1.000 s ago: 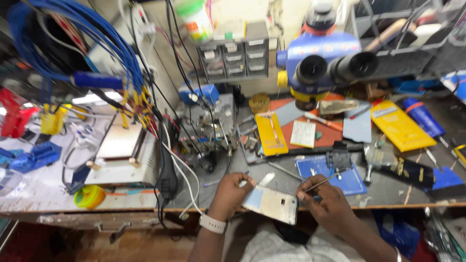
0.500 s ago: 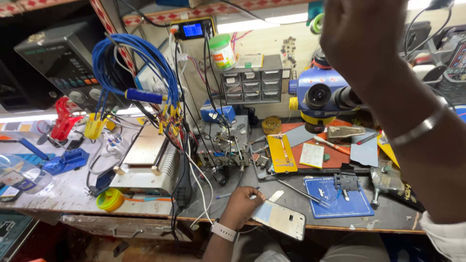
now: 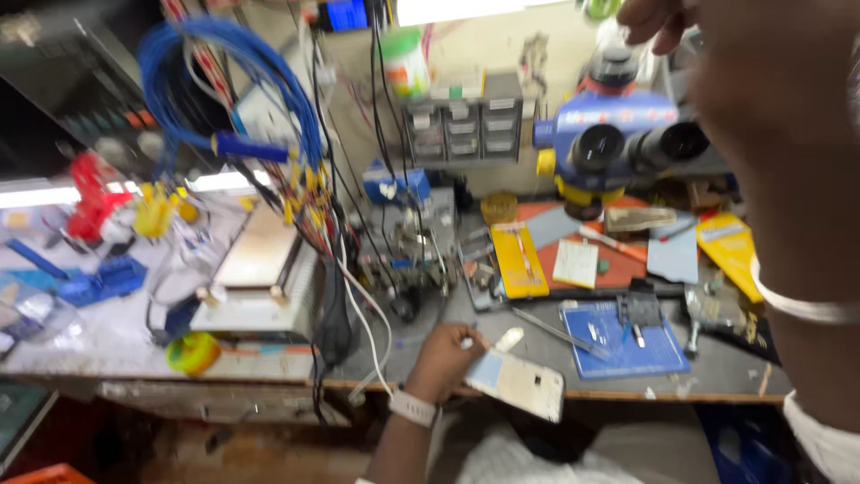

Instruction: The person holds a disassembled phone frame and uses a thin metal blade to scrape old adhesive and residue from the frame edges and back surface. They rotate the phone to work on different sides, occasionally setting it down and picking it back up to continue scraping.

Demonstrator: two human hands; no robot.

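My left hand holds a white phone by its near end at the front edge of the workbench, and a small tool tip sticks up between the fingers. A white band sits on that wrist. My right arm is raised close to the camera and fills the right side, a white bangle around the wrist. My right hand is up at the top edge, blurred and partly cut off, so its fingers are unclear. A blue microscope stands behind the phone.
A blue mat with small parts lies right of the phone. A yellow tray, tweezers and orange mat lie further back. Blue cables hang at the left above a metal heating plate. A yellow tape roll sits near the edge.
My right hand has left the phone and risen close to the camera, now covering the right side. My left hand still holds the phone. The view has tilted up.
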